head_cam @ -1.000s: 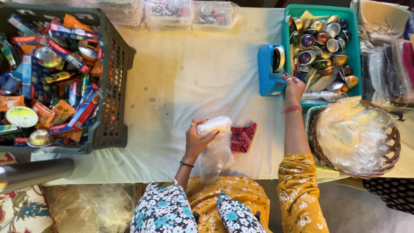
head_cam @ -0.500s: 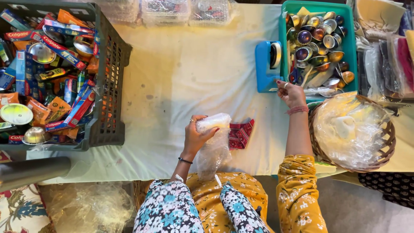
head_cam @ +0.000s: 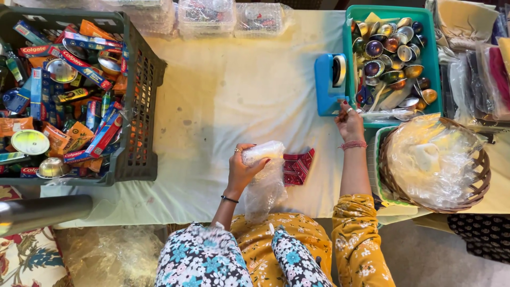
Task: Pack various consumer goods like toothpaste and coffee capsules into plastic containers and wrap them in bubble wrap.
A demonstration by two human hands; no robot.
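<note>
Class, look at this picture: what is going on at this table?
A person sits at a cloth-covered table. The left hand grips a clear plastic bag holding something pale, beside a red patterned cloth. The right hand reaches to the blue tape dispenser, next to a green tray of shiny bowls.

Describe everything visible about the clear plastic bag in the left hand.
The clear crinkled plastic bag is thin, see-through film, wrinkled and glossy. Its top is bunched into a whitish roll, gripped by the left hand above the pale cloth-covered table; the rest hangs loosely toward the person's lap. What it holds cannot be made out. A small red patterned cloth piece lies right beside it, partly behind the film.
</note>
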